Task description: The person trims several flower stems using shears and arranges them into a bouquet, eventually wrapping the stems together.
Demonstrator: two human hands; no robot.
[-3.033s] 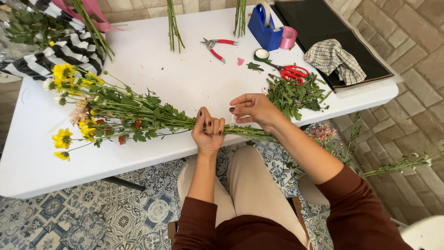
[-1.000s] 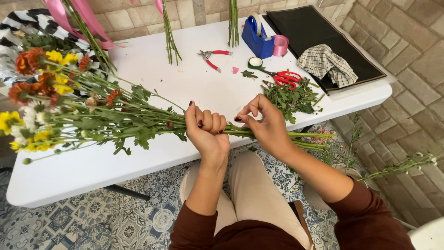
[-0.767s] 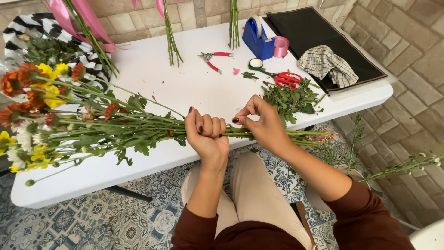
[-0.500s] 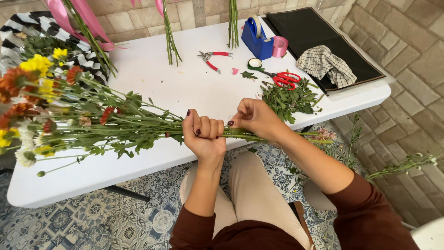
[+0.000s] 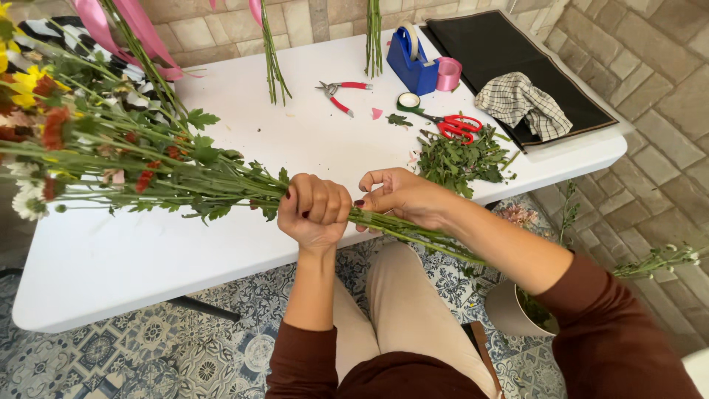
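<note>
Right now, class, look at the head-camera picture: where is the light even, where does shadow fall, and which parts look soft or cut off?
Head view: soft, even daylight on the white plastic table, no glare; faint shadow under the bunched green flower stems; blooms cropped at the left edge; left hand and right hand sharp.

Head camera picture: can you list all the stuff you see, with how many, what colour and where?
bunch of flowers: one, green stems with yellow, red and white blooms, held over the table's left side
table: one, white, centre
pruners: one, red handles, table top middle
scissors: one, red, right of the pruners
tape dispenser: one, blue, far edge
ribbon roll: one, pink, beside the dispenser
leaf pile: one, green, table right
checked cloth: one, black and white, on the black mat
left hand: one, fist around the stems
right hand: one, fingers on the stems
</note>
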